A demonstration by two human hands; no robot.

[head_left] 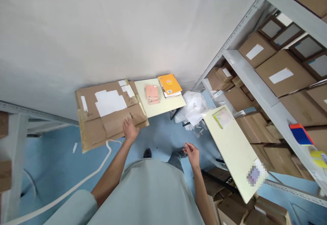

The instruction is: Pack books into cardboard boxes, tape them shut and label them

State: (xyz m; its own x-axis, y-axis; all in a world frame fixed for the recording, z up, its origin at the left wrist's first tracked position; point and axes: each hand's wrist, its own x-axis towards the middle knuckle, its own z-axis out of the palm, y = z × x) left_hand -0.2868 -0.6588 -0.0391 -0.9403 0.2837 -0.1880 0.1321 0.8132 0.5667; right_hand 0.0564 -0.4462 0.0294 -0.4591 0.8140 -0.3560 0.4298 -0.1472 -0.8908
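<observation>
My left hand (130, 129) lies with its fingers spread on the near edge of a flattened cardboard sheet (114, 123), which has white paper patches stuck on it. The sheet covers the left part of a cream table (166, 107) and juts past its edge. My right hand (192, 153) hangs above the floor, fingers loosely bent, with nothing visible in it. Beside the cardboard is a small stack of pink booklets (152, 93). Farther right, an orange book (169, 83) tops another pile.
A white plastic bag (192, 106) sits between the two tables. The right-hand table (230, 143) carries a green-edged booklet (222, 118). Metal shelves (245, 68) with cardboard boxes line the right side, and open cartons (235, 208) stand below. A white cable (84, 177) crosses at left.
</observation>
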